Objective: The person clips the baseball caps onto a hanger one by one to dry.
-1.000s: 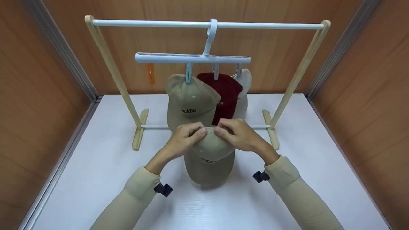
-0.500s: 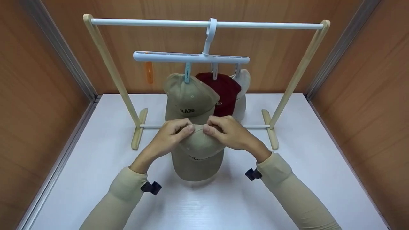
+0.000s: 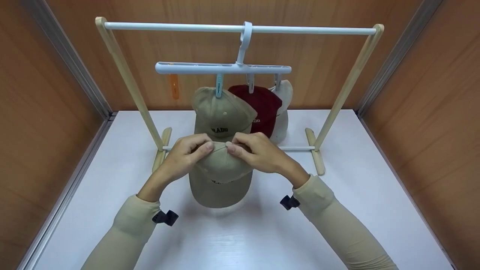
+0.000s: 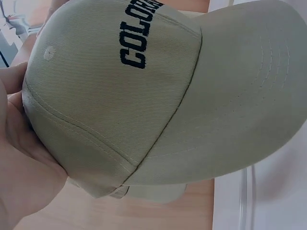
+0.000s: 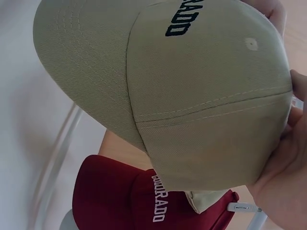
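Note:
A khaki baseball cap [image 3: 225, 167] hangs brim-down between my hands, above the white table. My left hand [image 3: 183, 155] pinches the top of its crown on one side, thumb toward me. On the other side my right hand [image 3: 258, 152] pinches the crown near its middle. Dark lettering shows on the cap front [image 4: 105, 91] in the left wrist view. Behind it, a second khaki cap [image 3: 223, 110] hangs from a blue clip [image 3: 219, 86], partly covered. A dark red cap [image 3: 264, 103] and a white cap [image 3: 287, 95] hang from grey clips to its right.
A pale blue hanger [image 3: 198, 68] hooks over the white rod [image 3: 172, 26] of a wooden-legged rack. At its left end hangs an orange clip [image 3: 174, 86] with no cap. A lower crossbar [image 3: 296, 149] runs behind my hands. Wood-grain walls [image 3: 423, 112] enclose the white table [image 3: 318, 225].
Both hands have moved left and slightly away from me, carrying the khaki cap with them. It now sits in front of the hanging khaki cap. Both hands keep their pinch.

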Tool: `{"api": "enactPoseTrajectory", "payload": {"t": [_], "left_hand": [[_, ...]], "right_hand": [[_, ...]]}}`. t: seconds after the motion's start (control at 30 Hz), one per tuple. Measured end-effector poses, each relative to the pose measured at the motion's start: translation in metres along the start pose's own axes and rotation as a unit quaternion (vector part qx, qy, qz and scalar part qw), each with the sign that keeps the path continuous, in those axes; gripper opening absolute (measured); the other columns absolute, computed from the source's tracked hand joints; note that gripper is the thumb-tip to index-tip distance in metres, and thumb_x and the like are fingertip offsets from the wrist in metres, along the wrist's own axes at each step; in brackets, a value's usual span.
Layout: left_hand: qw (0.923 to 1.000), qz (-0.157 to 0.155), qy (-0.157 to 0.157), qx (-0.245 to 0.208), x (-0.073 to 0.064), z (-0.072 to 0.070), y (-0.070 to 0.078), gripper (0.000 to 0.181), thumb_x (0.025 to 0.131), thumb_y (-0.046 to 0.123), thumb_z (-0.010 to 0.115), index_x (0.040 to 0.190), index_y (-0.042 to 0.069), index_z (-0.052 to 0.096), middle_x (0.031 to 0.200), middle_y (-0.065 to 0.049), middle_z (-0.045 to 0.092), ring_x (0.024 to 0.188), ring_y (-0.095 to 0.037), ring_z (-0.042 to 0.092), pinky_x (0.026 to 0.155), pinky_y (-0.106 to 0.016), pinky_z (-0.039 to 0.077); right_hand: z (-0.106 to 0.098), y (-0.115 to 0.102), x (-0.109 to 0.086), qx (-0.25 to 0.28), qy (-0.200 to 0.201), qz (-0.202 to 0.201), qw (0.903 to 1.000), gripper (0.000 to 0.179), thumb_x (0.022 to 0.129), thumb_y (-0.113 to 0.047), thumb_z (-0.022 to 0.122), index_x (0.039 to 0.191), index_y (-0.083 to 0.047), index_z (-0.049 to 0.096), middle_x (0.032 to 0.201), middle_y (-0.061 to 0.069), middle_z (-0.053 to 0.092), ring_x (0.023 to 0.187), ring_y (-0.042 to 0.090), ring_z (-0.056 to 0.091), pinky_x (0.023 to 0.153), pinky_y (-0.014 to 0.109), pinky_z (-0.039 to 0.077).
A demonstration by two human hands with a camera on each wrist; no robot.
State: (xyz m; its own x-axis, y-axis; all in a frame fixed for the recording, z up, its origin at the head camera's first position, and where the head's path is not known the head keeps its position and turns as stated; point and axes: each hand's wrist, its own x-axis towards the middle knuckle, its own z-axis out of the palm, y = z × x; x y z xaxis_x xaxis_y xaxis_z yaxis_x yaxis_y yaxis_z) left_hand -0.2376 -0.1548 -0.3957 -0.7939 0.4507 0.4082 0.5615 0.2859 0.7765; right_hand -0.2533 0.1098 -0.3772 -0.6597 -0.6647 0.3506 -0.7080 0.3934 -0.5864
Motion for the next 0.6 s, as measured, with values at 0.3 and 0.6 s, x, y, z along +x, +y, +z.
{"api": "enactPoseTrajectory", "payload": {"t": [0.3, 0.6], "left_hand": [[0.9997, -0.021, 0.007, -0.003, 0.001, -0.017, -0.001, 0.022, 0.111, 0.018, 0.057, 0.095, 0.011, 0.070, 0.081, 0.003, 0.050, 0.079, -0.017, 0.050, 0.072, -0.031, 0.039], [0.9990, -0.008, 0.039, 0.021, 0.002, -0.030, -0.006, 0.024, 0.109, 0.017, 0.059, 0.091, 0.012, 0.073, 0.072, 0.005, 0.050, 0.069, -0.014, 0.047, 0.064, -0.029, 0.038]], "right_hand": [[0.003, -0.009, 0.016, -0.008, 0.008, 0.008, 0.9999, 0.025, 0.110, -0.033, 0.061, 0.099, -0.011, 0.068, 0.077, -0.003, 0.053, 0.075, 0.010, 0.049, 0.068, 0.028, 0.043], [0.006, -0.015, 0.030, -0.015, 0.008, 0.006, 0.9998, 0.025, 0.110, -0.031, 0.061, 0.098, -0.010, 0.068, 0.076, -0.004, 0.053, 0.074, 0.009, 0.049, 0.070, 0.027, 0.042]]}}
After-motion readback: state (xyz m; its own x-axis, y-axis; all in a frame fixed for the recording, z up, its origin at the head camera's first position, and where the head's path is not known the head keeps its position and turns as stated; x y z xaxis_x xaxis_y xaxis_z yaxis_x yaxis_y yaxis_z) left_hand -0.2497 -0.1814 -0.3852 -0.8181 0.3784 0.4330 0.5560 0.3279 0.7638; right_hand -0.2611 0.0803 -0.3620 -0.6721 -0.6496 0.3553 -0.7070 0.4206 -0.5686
